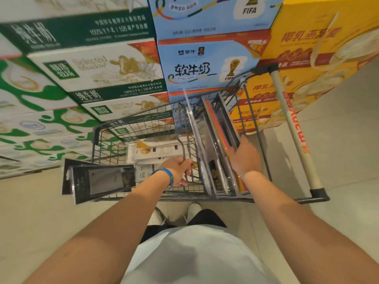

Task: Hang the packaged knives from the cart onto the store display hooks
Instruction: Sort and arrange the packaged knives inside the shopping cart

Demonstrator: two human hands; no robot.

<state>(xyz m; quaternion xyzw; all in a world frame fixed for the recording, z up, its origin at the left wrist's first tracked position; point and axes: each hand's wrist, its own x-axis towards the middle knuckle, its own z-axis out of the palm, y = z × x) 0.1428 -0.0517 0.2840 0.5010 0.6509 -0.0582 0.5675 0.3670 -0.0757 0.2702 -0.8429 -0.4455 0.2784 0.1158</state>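
Over the cart (143, 124) our right hand (245, 155) clasps upright knife packs (215, 140), left hand (180, 168) grips wire w/ fingers curled; stiff, slick blister cards, prob best held by edges.

- We cannot see the fingertips of the left hand (178, 169); they curl around a wire of the cart (143, 128) and out of sight.
- The right hand (245, 155) covers part of the upright packages (217, 140), and its fingers disappear among them.
- We see those packages edge-on only, so we cannot make out what they contain.
- The black packages (98, 181) at the cart's left corner are blurred; we cannot read their print.
- The stacked cartons (98, 66) run past the top and left edges, with the small lettering smeared.
- The white items (155, 152) on the cart floor are too blurred for us to identify.
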